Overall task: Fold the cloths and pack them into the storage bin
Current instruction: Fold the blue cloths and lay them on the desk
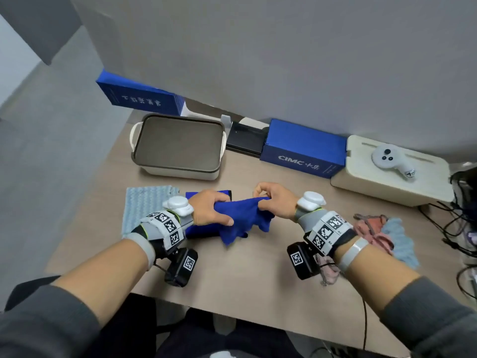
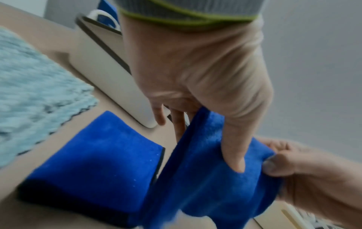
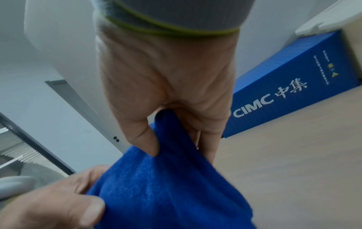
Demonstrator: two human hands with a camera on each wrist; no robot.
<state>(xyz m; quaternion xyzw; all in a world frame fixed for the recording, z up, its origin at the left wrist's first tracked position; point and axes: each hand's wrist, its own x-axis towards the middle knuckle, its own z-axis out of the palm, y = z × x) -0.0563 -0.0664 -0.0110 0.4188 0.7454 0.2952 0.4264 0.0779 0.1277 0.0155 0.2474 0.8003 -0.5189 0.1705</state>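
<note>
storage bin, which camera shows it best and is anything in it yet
The head view: the whole storage bin sits at the back of the table, open, with nothing visible inside. The left wrist view catches only a blurred side wall and dark rim behind the left hand. The right wrist view does not show it.

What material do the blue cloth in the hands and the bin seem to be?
Blue cloth: probably microfibre or fleece; its matte surface is fuzzy and it drapes limply between both hands. Bin: likely hard plastic; smooth cream walls with a slight sheen and a dark rim.
</note>
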